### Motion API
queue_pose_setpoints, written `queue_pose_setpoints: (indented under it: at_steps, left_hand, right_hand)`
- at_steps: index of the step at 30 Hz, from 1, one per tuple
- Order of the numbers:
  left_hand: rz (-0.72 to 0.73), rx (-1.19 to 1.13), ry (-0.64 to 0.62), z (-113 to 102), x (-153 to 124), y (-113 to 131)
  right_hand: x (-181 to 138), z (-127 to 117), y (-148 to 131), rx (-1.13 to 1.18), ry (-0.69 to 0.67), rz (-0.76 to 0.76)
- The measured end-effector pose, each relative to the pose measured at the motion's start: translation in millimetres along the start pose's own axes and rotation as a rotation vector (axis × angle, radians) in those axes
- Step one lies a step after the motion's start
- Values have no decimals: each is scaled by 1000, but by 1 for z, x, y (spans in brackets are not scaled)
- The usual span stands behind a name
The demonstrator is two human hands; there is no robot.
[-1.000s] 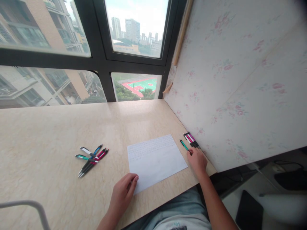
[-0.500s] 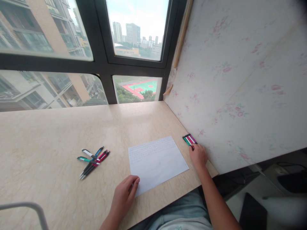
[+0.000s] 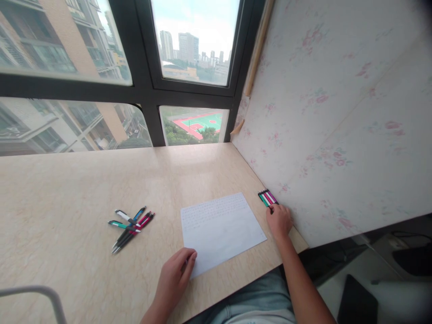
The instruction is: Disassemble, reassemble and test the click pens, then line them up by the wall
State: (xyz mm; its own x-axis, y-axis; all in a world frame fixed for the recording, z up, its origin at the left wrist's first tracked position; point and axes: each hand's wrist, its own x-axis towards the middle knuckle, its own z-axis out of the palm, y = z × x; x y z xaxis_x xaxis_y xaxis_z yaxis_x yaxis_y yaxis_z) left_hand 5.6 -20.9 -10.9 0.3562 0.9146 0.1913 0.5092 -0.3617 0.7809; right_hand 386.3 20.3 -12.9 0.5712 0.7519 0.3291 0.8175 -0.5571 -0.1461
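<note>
A sheet of paper [image 3: 222,231] with handwriting along its upper part lies on the pale marbled surface. At its lower left corner rests my left hand [image 3: 178,270], fingers curled in and thumb against them, with no object visible in it. My right hand [image 3: 279,220] lies to the right of the sheet, its bent fingers closed over the near ends of a row of pens [image 3: 267,197]. Those pens, green, red, white and purple among them, lie side by side against the wall; their near ends are hidden under the fingers.
A loose crossed pile of pens [image 3: 130,229] lies left of the paper. Floral wallpaper covers the wall [image 3: 330,135] at the right, and windows [image 3: 195,121] stand behind the surface. A grey curved bar [image 3: 40,290] shows at the lower left.
Almost nothing differs. The view has shifted very slightly; both hands, the paper and the pens keep their places.
</note>
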Motion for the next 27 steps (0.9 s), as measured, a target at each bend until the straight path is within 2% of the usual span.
queue_pose_setpoints:
  at_steps: [8, 12, 16, 21, 27]
  left_hand:
    - [-37, 9, 7, -2, -3, 13]
    - [-87, -26, 65, -3, -4, 18]
    - [-126, -51, 191, -13, -2, 12]
    - [-237, 41, 401, -45, 2, -9]
    - [-490, 278, 607, -108, 2, -40]
  right_hand:
    - [-4, 6, 8, 44, 95, -93]
    - [-16, 15, 5, 243, 107, -203]
    - [-31, 17, -3, 437, 110, -230]
    - [-39, 17, -4, 560, 100, -151]
    - [-39, 21, 1, 626, 64, -83]
